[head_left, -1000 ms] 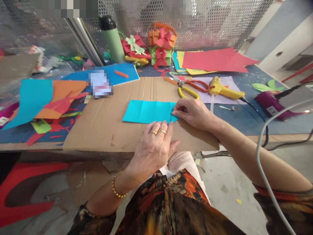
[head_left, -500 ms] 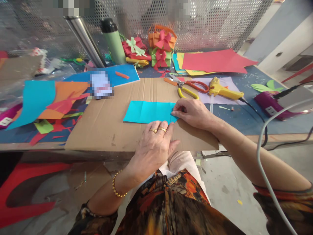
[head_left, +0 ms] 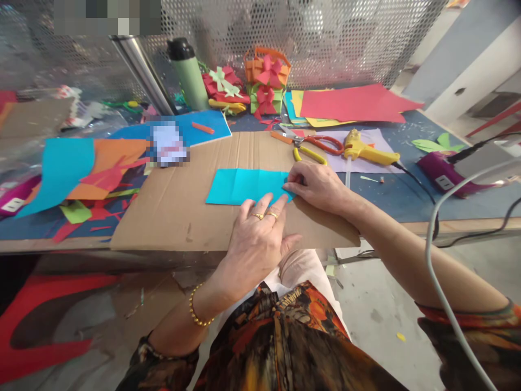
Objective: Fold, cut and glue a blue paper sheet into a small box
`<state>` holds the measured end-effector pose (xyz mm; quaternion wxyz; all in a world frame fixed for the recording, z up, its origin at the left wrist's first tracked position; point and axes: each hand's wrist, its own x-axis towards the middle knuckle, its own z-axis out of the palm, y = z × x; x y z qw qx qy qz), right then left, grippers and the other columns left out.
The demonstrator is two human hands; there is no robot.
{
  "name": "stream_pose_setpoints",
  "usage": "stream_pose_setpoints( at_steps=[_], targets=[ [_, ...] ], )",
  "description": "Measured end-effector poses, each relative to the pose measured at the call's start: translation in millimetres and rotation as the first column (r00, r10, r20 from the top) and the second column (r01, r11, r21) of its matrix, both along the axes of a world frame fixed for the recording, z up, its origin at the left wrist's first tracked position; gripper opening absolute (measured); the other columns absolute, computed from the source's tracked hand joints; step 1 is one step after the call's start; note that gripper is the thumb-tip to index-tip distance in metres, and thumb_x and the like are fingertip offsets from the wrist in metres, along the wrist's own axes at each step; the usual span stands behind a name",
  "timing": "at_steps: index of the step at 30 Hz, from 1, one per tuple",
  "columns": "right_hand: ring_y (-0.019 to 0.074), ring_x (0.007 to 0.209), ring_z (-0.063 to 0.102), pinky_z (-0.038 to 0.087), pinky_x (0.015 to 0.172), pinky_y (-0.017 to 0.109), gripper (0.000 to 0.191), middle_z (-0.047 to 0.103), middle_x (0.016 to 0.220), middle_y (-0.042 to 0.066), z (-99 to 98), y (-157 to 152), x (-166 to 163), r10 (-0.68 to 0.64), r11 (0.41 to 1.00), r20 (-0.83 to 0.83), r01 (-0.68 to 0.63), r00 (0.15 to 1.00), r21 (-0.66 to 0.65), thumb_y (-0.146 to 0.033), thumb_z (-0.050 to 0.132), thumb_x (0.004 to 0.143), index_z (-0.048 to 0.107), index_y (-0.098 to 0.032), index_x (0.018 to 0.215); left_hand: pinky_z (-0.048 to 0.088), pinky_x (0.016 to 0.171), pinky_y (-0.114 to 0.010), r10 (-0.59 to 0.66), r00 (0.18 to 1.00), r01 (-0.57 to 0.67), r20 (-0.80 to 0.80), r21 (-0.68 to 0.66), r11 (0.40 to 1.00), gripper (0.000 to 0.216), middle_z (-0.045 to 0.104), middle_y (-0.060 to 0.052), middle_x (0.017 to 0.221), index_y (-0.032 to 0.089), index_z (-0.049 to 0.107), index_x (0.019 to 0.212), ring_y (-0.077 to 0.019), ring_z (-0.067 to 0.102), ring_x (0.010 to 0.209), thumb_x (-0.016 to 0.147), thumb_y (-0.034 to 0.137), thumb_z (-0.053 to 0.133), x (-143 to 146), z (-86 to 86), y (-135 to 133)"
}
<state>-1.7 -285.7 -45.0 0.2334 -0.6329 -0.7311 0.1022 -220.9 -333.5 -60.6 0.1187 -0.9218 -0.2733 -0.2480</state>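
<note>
A creased strip of turquoise paper lies on a brown cardboard sheet in front of me. My left hand, with two gold rings, rests its spread fingertips on the paper's near edge towards the right. At the right end of the strip, my right hand pinches the paper between thumb and curled fingers. Its fingers cover that end, so the fold there is partly hidden. Just beyond the right hand lie scissors with one red and one yellow handle.
A yellow glue gun lies on lilac paper at the right, its cord running to a purple power strip. Coloured sheets, small paper baskets and a green bottle stand behind. Paper scraps cover the left.
My left hand's fingers have spread and shifted slightly up onto the paper. The right hand keeps its pinch at the right end. The whole view has shifted a little.
</note>
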Motion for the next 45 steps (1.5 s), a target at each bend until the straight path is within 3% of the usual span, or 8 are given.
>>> stream_pose_setpoints(
  at_steps=[8,10,13,15,20,24,36,45],
  targets=[
    [0.0163,0.07,0.056,0.04,0.067,0.032,0.009,0.065,0.079,0.002,-3.6,0.9,6.6,0.086,0.99,-0.035,-0.082,0.996,0.111,-0.025,0.065,0.09,0.06,-0.021,0.084,0.042,0.117,-0.053,-0.055,0.997,0.057,0.045,-0.029,0.998,0.06,0.072,-0.018,0.14,0.002,0.064,0.137,-0.0309,0.064,0.132,0.113,0.052,0.04,-0.4,-4.9,7.9],
    [0.0173,0.072,0.056,0.042,0.068,0.033,0.007,0.065,0.082,0.003,-2.8,-6.0,11.7,0.096,0.97,-0.065,-0.079,0.993,0.229,-0.022,0.06,0.092,0.061,-0.022,0.086,0.042,0.118,-0.053,-0.055,0.998,0.056,0.033,-0.041,0.998,0.059,0.071,-0.018,0.142,0.003,0.063,0.139,-0.0306,0.064,0.133,0.112,0.051,0.043,-0.9,-4.8,8.1],
    [0.0191,0.079,0.06,0.045,0.069,0.034,0.012,0.066,0.091,0.006,-2.8,-26.7,18.4,0.053,0.893,-0.071,-0.015,0.996,0.45,-0.021,0.054,0.098,0.063,-0.022,0.09,0.042,0.119,-0.053,-0.056,0.998,0.057,0.014,-0.056,0.997,0.057,0.07,-0.018,0.144,0.004,0.061,0.141,-0.0305,0.063,0.134,0.111,0.051,0.047,-1.2,-3.4,7.0],
    [0.0207,0.084,0.062,0.048,0.072,0.036,0.017,0.067,0.096,0.008,-4.5,-42.9,19.9,0.072,0.871,-0.013,-0.056,0.997,0.488,-0.024,0.051,0.104,0.065,-0.023,0.096,0.042,0.12,-0.053,-0.055,0.998,0.056,0.008,-0.061,0.997,0.055,0.069,-0.019,0.144,0.004,0.061,0.141,-0.0309,0.064,0.134,0.111,0.049,0.049,-1.0,-2.7,6.0],
    [0.0267,0.1,0.061,0.046,0.083,0.043,0.032,0.071,0.115,0.013,-8.4,-64.1,14.3,0.176,0.854,0.286,-0.291,0.942,0.431,-0.034,0.042,0.111,0.069,-0.02,0.121,0.043,0.12,-0.055,-0.057,0.998,0.058,0.019,-0.059,0.997,0.055,0.069,-0.02,0.143,0.003,0.062,0.141,-0.0317,0.063,0.133,0.111,0.047,0.048,-0.4,-4.0,5.7],
    [0.0256,0.095,0.058,0.041,0.082,0.042,0.038,0.074,0.111,0.011,-7.8,-63.5,10.5,0.198,0.853,0.404,-0.36,0.893,0.377,-0.04,0.041,0.112,0.071,-0.018,0.121,0.044,0.118,-0.054,-0.06,0.998,0.061,0.032,-0.043,0.997,0.056,0.07,-0.019,0.142,0.002,0.062,0.14,-0.0317,0.064,0.131,0.112,0.048,0.045,-0.9,-4.8,6.1],
    [0.0249,0.093,0.055,0.037,0.094,0.044,0.043,0.078,0.105,0.008,-1.0,-64.9,7.9,0.207,0.896,0.372,-0.328,0.905,0.3,-0.042,0.039,0.113,0.076,-0.02,0.111,0.042,0.121,-0.055,-0.049,0.998,0.051,0.032,-0.054,0.997,0.055,0.071,-0.019,0.142,0.004,0.064,0.139,-0.0316,0.065,0.131,0.112,0.047,0.043,-0.2,-3.2,4.9],
    [0.0266,0.103,0.058,0.036,0.096,0.046,0.044,0.078,0.118,0.009,-7.2,-67.5,13.6,0.175,0.929,0.261,-0.248,0.949,0.276,-0.046,0.04,0.112,0.074,-0.023,0.127,0.041,0.121,-0.057,-0.058,0.998,0.059,0.02,-0.065,0.996,0.054,0.07,-0.018,0.143,0.006,0.062,0.142,-0.0317,0.065,0.13,0.111,0.047,0.047,-0.8,0.7,5.7]
  ],
)
